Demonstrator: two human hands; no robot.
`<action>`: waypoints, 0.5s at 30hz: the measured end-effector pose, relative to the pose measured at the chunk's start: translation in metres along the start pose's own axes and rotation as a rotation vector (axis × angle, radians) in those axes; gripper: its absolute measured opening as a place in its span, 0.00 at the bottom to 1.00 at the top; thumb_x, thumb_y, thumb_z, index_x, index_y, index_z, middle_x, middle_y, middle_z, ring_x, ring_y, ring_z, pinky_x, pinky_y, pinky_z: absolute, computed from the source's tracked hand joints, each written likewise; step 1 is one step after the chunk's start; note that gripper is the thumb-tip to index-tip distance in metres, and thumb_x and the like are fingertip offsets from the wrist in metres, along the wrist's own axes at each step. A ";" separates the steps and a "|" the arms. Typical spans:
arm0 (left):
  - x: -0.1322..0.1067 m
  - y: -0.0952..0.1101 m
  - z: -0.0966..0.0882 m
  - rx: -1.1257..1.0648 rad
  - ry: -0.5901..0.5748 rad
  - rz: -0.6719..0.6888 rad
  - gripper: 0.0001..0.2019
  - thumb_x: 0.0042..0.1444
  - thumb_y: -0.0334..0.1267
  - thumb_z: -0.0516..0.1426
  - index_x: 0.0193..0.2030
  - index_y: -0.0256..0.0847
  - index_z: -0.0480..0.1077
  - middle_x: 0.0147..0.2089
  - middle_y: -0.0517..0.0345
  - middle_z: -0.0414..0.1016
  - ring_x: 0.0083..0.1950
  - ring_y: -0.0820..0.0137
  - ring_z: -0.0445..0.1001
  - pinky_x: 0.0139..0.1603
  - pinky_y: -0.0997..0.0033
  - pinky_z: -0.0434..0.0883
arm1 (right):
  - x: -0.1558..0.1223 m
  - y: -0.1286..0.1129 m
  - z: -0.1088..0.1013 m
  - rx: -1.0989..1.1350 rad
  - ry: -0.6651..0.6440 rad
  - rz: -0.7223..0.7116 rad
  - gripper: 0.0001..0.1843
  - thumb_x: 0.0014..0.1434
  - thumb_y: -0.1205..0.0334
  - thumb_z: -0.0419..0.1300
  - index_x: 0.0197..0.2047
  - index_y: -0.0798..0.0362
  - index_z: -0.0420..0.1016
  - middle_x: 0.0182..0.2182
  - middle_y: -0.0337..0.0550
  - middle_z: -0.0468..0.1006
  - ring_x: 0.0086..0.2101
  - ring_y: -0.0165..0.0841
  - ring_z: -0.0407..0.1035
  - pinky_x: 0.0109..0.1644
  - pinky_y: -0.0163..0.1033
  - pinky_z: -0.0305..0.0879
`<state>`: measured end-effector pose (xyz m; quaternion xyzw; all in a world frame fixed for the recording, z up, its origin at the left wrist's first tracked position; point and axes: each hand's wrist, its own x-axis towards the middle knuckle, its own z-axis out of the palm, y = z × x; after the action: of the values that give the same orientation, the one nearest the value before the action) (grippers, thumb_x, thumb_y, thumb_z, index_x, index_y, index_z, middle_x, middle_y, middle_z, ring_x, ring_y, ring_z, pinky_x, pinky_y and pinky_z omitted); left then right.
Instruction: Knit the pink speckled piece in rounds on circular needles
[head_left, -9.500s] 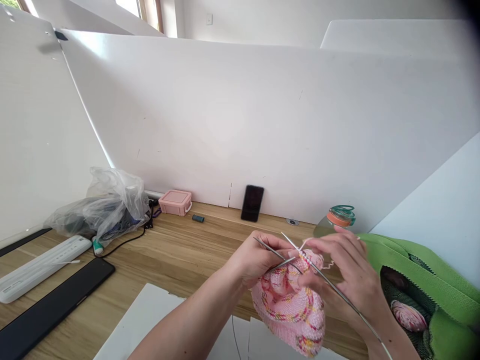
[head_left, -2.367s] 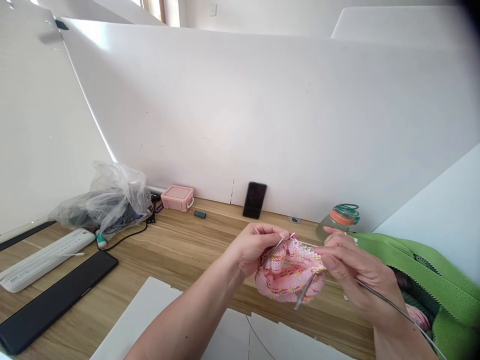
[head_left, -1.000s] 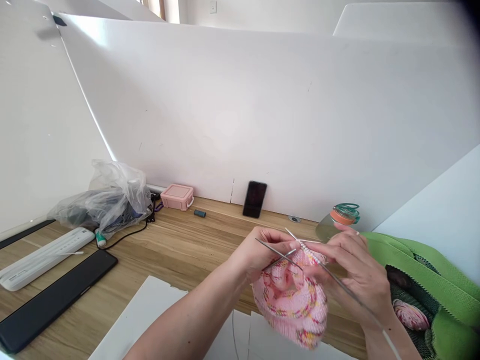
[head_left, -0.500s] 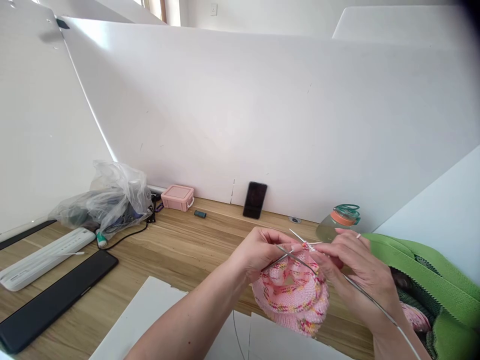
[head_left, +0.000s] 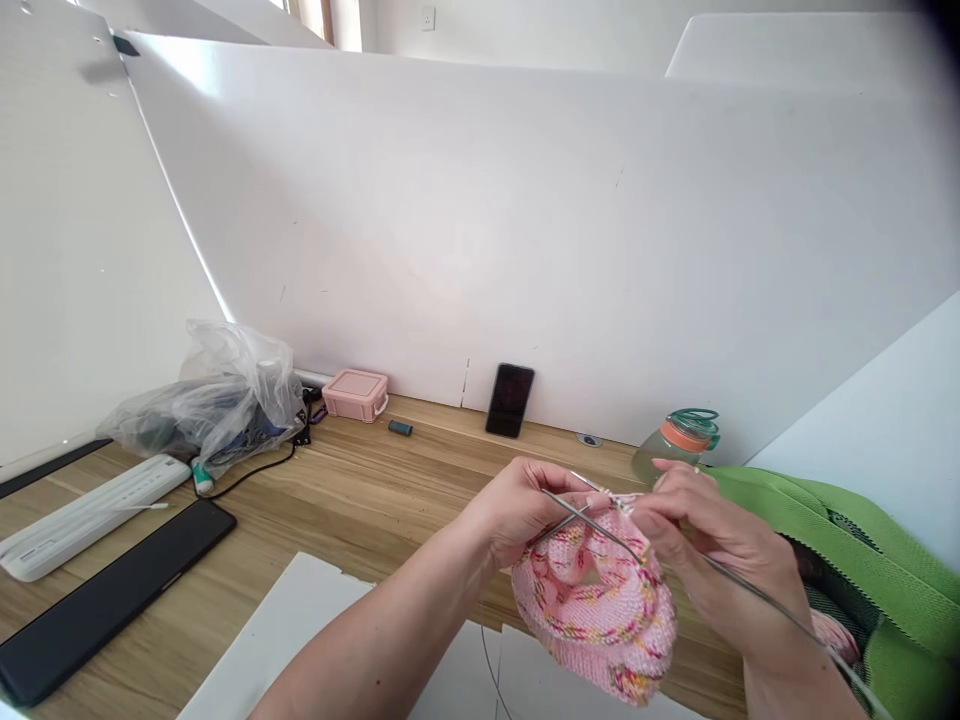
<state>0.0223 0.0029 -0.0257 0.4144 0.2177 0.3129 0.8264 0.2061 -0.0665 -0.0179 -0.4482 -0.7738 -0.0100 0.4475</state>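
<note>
My left hand (head_left: 517, 508) and my right hand (head_left: 716, 550) hold a round pink knitted piece (head_left: 600, 610) with speckled stripes above the wooden desk (head_left: 360, 500). Each hand is closed on a thin metal knitting needle (head_left: 600, 525); the needles cross at the top edge of the knitting between my fingertips. From the right needle a cable (head_left: 795, 620) runs back along my right wrist. A strand of pink yarn (head_left: 626, 497) lies over the right fingers. A pink yarn ball (head_left: 832, 632) shows in the green bag (head_left: 862, 560) at the right.
White partitions close off the desk behind and at both sides. A dark phone (head_left: 509, 400) leans on the back one. A pink box (head_left: 355, 394), plastic bag (head_left: 217, 400), white power strip (head_left: 82, 515), black slab (head_left: 105, 600), orange-lidded bottle (head_left: 675, 445) and white sheets (head_left: 300, 640) are around.
The needle tips shifted a little from frame to frame as my hands worked at the top edge. The knitted piece hangs lower and fuller than half a second ago.
</note>
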 end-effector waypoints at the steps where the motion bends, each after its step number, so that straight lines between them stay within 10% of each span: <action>1: 0.000 -0.002 0.001 0.008 -0.004 0.017 0.18 0.31 0.43 0.73 0.26 0.32 0.79 0.25 0.56 0.76 0.26 0.76 0.69 0.31 0.75 0.65 | 0.000 -0.001 0.003 -0.081 0.008 -0.009 0.09 0.59 0.53 0.62 0.34 0.48 0.72 0.26 0.36 0.70 0.30 0.33 0.67 0.60 0.54 0.56; 5: -0.002 -0.010 0.005 0.069 -0.088 0.049 0.15 0.35 0.43 0.72 0.26 0.33 0.79 0.23 0.59 0.73 0.24 0.79 0.65 0.28 0.76 0.60 | 0.001 -0.003 0.011 -0.182 -0.211 0.009 0.36 0.47 0.28 0.58 0.47 0.50 0.69 0.40 0.46 0.76 0.43 0.45 0.72 0.61 0.58 0.58; 8: -0.002 -0.013 0.006 0.060 -0.117 0.022 0.15 0.35 0.43 0.72 0.26 0.33 0.79 0.22 0.59 0.73 0.24 0.79 0.64 0.29 0.75 0.60 | 0.002 -0.002 0.013 -0.159 -0.282 -0.066 0.44 0.48 0.29 0.57 0.58 0.52 0.64 0.48 0.53 0.74 0.49 0.47 0.70 0.59 0.56 0.61; 12: 0.002 -0.007 0.002 0.009 0.008 0.074 0.17 0.34 0.44 0.72 0.25 0.32 0.78 0.22 0.59 0.72 0.24 0.79 0.64 0.28 0.76 0.59 | 0.003 0.000 0.010 -0.223 0.060 -0.194 0.21 0.54 0.48 0.66 0.47 0.49 0.74 0.33 0.42 0.74 0.35 0.37 0.69 0.60 0.57 0.58; 15: 0.003 0.000 -0.004 -0.076 0.048 0.050 0.19 0.35 0.47 0.72 0.26 0.31 0.77 0.23 0.57 0.73 0.24 0.77 0.67 0.28 0.75 0.62 | 0.002 0.001 0.004 -0.091 0.071 -0.115 0.03 0.60 0.63 0.60 0.35 0.48 0.75 0.24 0.35 0.66 0.27 0.31 0.63 0.59 0.53 0.59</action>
<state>0.0221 0.0072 -0.0279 0.3804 0.2152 0.3512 0.8280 0.2042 -0.0629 -0.0192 -0.4222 -0.7807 -0.0865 0.4524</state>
